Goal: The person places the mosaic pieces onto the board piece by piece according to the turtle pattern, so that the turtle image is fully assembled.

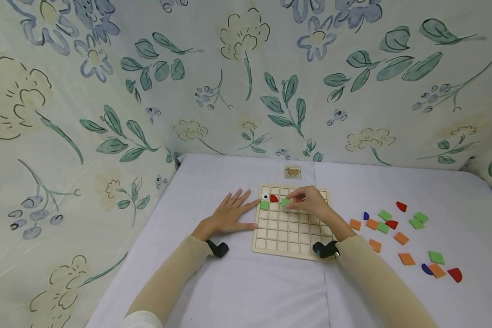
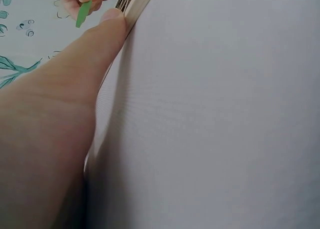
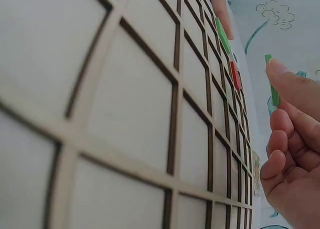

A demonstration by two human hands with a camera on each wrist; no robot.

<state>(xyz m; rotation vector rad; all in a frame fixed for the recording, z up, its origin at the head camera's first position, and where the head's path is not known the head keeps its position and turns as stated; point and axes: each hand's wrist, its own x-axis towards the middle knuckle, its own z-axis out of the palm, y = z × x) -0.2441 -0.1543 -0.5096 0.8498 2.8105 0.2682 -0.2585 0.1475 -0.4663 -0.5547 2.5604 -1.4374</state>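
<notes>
A wooden grid board (image 1: 283,236) lies on the white cloth, its square cells in rows. Near its top left corner sit a white round piece with a black dot (image 1: 265,197), a red quarter-circle piece (image 1: 274,198) and a green square tile (image 1: 264,205). My right hand (image 1: 310,202) pinches another green tile (image 1: 285,202) between thumb and finger; the right wrist view shows that tile (image 3: 272,80) held on edge, apart from the board. My left hand (image 1: 229,214) lies flat with fingers spread, touching the board's left edge; its thumb (image 2: 100,41) reaches that edge.
Right of the board lie scattered orange tiles (image 1: 407,259), green tiles (image 1: 436,257), red quarter-circle pieces (image 1: 455,274) and blue pieces (image 1: 427,269). Behind the board is a small patterned card (image 1: 293,171). A floral curtain (image 1: 246,91) hangs behind the table.
</notes>
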